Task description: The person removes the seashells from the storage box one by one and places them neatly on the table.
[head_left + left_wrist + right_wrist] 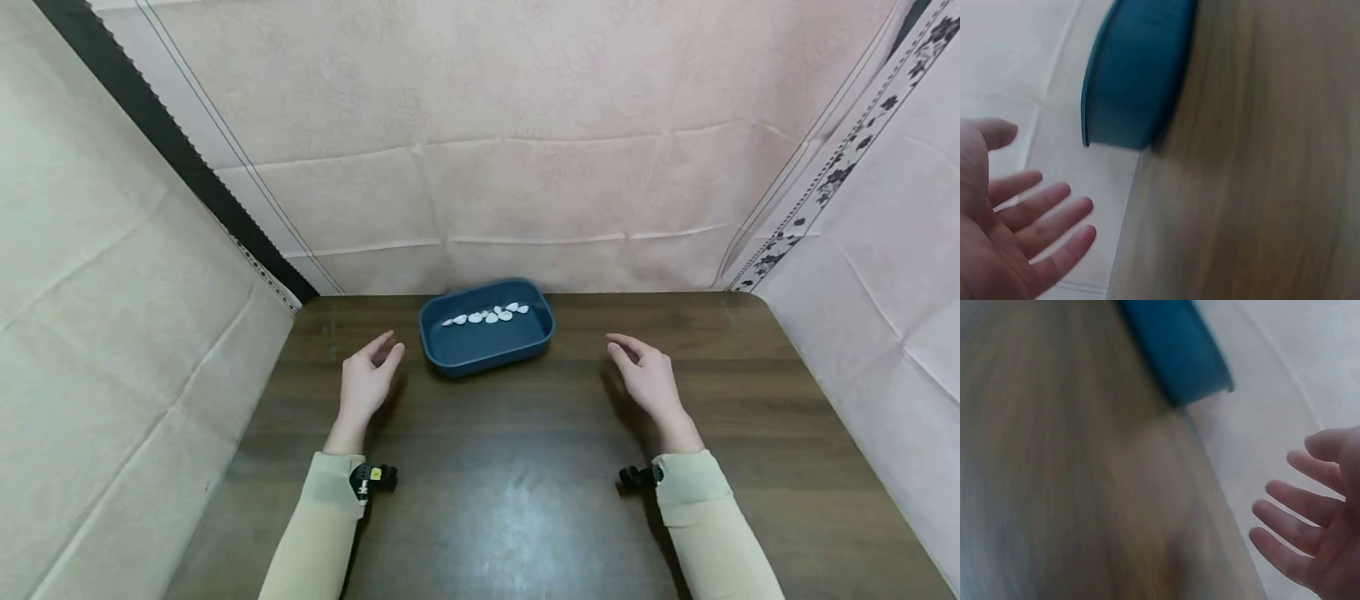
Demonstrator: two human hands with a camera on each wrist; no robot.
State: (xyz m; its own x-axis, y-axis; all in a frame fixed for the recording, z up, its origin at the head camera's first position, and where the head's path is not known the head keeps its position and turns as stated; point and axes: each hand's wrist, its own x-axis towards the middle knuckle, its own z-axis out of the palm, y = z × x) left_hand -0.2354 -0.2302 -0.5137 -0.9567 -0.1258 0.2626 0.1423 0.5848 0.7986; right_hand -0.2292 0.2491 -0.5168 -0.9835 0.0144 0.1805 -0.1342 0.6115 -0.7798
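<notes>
A dark blue rectangular tray (487, 348) with rounded corners sits near the back edge of the table. Across its floor runs a cluster of small white flat pieces (491, 317), petal-like or seed-like, too small to name surely. To the left of the tray is my left hand (367, 379), apart from it, fingers loosely bent and holding nothing. My right hand (647, 375) hovers to the right of the tray, farther off, also holding nothing. Both wrist views show the spread fingers (1054, 209) and the outside of the tray (1179, 353); the white pieces are hidden there.
The brown wooden table (495, 467) has rounded back corners. Pale cloth (480, 192) hangs behind it, with more cloth at the left and right sides. A black strip (187, 158) runs along the left cloth. Small black cameras (385, 477) are strapped at the wrists.
</notes>
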